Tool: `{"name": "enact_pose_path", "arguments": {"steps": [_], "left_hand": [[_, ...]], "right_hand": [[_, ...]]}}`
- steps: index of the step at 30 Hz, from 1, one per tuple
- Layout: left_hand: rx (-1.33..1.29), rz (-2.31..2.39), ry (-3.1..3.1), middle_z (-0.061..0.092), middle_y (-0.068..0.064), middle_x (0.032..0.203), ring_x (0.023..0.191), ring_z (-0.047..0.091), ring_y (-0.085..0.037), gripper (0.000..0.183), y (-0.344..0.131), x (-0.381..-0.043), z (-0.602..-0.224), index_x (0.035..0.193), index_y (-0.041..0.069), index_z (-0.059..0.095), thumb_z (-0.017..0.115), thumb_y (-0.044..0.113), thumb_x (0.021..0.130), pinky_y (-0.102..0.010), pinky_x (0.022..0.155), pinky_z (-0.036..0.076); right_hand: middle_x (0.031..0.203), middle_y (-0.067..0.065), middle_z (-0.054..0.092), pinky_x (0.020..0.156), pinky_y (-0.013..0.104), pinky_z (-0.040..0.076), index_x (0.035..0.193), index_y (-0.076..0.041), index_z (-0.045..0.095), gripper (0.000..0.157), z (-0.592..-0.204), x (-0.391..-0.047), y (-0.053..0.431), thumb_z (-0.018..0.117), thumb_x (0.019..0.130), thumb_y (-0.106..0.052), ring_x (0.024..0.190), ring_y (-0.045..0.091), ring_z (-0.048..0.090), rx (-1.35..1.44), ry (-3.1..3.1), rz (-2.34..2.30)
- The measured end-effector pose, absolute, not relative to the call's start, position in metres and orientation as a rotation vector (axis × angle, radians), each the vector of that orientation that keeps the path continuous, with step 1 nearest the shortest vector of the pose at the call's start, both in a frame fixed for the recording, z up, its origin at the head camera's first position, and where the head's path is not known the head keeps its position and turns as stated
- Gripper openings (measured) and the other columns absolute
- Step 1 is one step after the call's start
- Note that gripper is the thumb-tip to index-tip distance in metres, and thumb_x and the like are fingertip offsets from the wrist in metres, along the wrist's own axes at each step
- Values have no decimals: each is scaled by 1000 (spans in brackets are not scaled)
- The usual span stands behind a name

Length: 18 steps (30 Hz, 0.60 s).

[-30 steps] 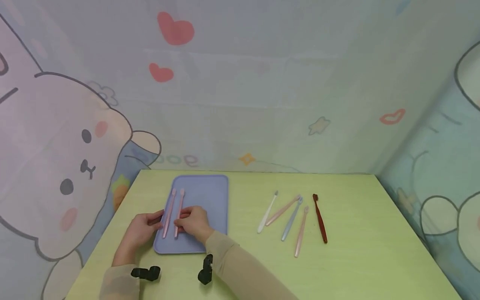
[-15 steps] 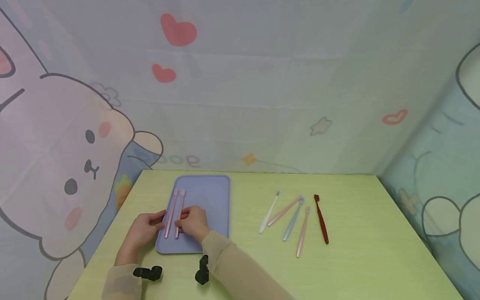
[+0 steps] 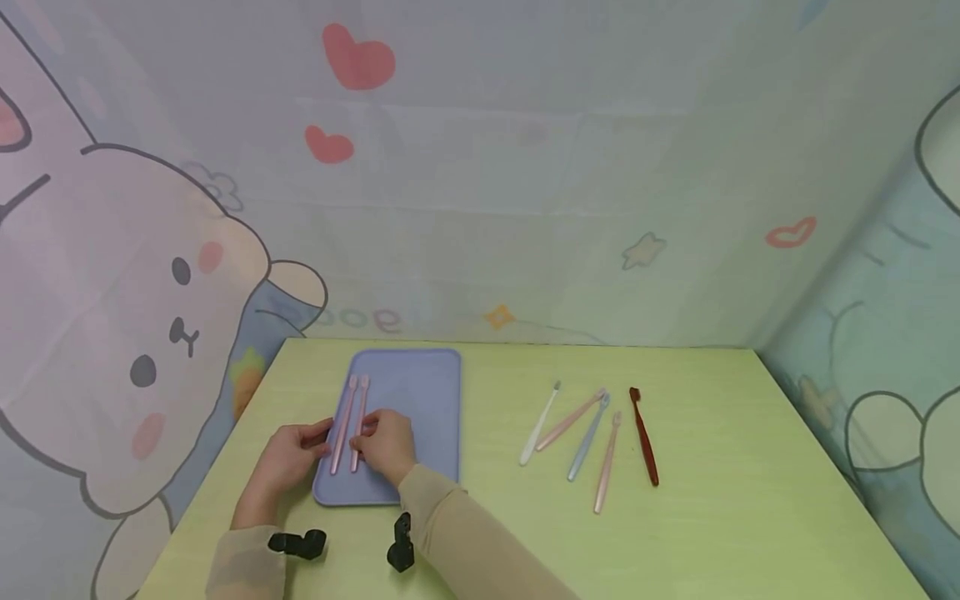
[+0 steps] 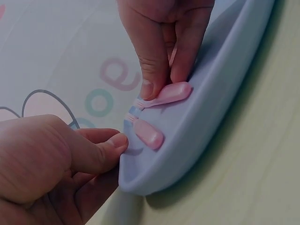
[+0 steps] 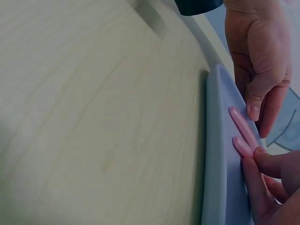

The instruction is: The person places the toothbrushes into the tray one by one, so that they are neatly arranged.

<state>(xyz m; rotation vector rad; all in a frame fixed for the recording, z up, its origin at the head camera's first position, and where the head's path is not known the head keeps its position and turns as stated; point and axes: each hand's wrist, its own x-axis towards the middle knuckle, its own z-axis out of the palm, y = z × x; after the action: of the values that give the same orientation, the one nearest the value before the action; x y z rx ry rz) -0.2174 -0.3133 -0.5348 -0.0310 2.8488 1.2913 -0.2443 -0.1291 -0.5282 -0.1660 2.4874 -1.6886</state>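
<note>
A lavender tray (image 3: 420,417) lies on the table with two pink toothbrushes side by side along its left part, heads pointing away. My right hand (image 3: 387,444) pinches the handle of the inner pink toothbrush (image 4: 174,93) between thumb and fingers, down on the tray floor. The outer pink toothbrush (image 3: 342,429) lies untouched near the tray's left rim. At that rim, my left hand (image 3: 287,458) holds the tray's edge, thumb on top and fingers outside, as the left wrist view shows. The fingers of my right hand cover part of the brush they pinch.
Right of the tray lie a white toothbrush (image 3: 536,429), a pink one (image 3: 566,423) whose head meets a blue toothbrush (image 3: 588,437), another pink toothbrush (image 3: 606,467) and a dark red toothbrush (image 3: 645,442). A printed cloth (image 3: 525,183) hangs behind the yellow-green table (image 3: 712,500).
The head view has shifted slightly, moving the whole scene a little rightward. Both hands keep their places at the tray, and the right hand still pinches the inner pink toothbrush.
</note>
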Motion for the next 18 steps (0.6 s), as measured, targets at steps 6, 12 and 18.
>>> {"name": "enact_pose_path", "arguments": {"steps": [6, 12, 18], "left_hand": [[-34, 1279, 2858, 66, -31, 135, 132, 59, -49, 46, -313, -216, -532, 144, -9, 60, 69, -4, 98, -63, 109, 47], [-29, 1282, 2851, 66, -30, 136, 132, 60, -48, 46, -313, -217, -534, 144, -10, 60, 69, -4, 99, -62, 108, 48], [-2, 1259, 2867, 66, -30, 136, 131, 61, -48, 46, -314, -218, -534, 143, -10, 60, 70, -3, 99, -62, 108, 48]], "right_hand": [[75, -6, 70, 59, 22, 53, 108, -2, 79, 28, -535, -249, -128, 91, 84, -8, 62, 3, 61, -218, 2607, -1582], [74, -6, 72, 63, 21, 54, 107, -2, 81, 29, -537, -251, -126, 93, 82, -9, 65, 2, 62, -247, 2610, -1561], [77, -4, 77, 66, 20, 56, 106, -1, 82, 26, -533, -252, -122, 92, 83, -8, 69, 3, 67, -259, 2571, -1579]]}}
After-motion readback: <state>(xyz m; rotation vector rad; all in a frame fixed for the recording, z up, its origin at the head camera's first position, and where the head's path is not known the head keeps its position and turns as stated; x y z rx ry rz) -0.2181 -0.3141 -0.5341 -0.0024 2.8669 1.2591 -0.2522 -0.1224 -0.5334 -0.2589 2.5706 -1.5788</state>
